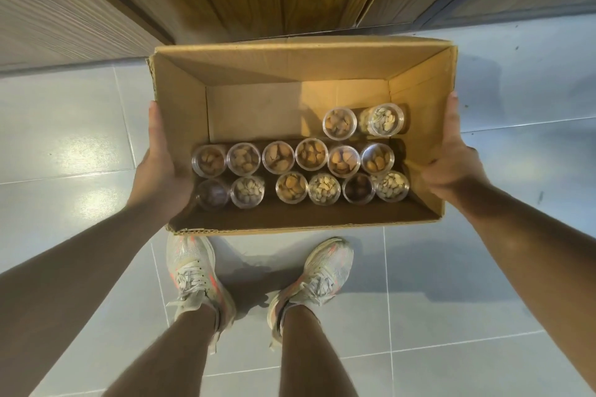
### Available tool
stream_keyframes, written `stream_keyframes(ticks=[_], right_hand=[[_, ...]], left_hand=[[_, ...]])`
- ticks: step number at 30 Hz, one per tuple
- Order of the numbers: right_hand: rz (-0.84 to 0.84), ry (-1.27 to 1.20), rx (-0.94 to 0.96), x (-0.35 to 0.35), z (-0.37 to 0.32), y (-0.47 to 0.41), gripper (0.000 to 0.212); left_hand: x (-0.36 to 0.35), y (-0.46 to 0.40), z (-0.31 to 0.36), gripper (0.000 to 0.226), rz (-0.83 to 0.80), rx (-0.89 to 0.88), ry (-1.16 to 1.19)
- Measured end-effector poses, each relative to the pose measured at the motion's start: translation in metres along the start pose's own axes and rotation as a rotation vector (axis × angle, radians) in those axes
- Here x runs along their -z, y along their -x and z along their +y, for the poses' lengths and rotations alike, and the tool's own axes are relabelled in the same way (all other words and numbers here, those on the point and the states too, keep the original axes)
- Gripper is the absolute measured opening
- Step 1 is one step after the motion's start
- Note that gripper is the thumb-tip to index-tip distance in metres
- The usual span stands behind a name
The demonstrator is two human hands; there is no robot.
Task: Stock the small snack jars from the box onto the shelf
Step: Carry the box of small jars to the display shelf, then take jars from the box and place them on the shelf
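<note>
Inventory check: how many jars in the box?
14 jars, all in the box: two at the far right, six in the middle row, six in the near row. None looks hidden.

An open cardboard box (180,100) holds fourteen small clear jars (311,155) of nuts, upright: two rows of six along its near side, two more far right. Its far half is bare.
</note>
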State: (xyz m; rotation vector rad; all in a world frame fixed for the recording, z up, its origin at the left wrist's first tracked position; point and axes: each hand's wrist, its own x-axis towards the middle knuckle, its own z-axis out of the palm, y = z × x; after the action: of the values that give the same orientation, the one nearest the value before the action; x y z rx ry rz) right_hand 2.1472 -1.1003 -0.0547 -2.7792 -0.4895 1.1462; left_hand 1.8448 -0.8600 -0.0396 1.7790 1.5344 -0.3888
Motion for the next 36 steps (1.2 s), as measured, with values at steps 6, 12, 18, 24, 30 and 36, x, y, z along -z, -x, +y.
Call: stream_keyframes(ticks=[6, 12, 18, 24, 30, 36], right_hand=[[-0.105, 0.259, -0.011, 0.034, -0.023, 0.034, 0.109], [-0.09, 0.337, 0.063, 0.073, -0.059, 0.075, 0.091], [-0.035, 0.215, 0.144, 0.102, -0.071, 0.099, 0.081], [-0.066, 0.103, 0.121, 0.099, -0.049, 0.081, 0.09], [-0.113, 0.083, 0.206, 0.055, -0.02, 0.048, 0.085], [-0.043, 0.1, 0.346, -0.003, -0.015, 0.008, 0.075]], left_hand=[[0.033, 0.016, 0.011, 0.08, -0.116, 0.053, -0.009], [0.076, 0.044, 0.044, 0.059, -0.192, 0.004, -0.049], [0.111, 0.07, 0.087, 0.059, -0.198, -0.06, -0.095], [0.078, 0.072, 0.111, 0.054, -0.185, -0.079, -0.106], [-0.035, 0.05, 0.097, 0.063, -0.247, -0.069, -0.157], [-0.107, 0.014, 0.071, 0.07, -0.181, -0.033, -0.225]])
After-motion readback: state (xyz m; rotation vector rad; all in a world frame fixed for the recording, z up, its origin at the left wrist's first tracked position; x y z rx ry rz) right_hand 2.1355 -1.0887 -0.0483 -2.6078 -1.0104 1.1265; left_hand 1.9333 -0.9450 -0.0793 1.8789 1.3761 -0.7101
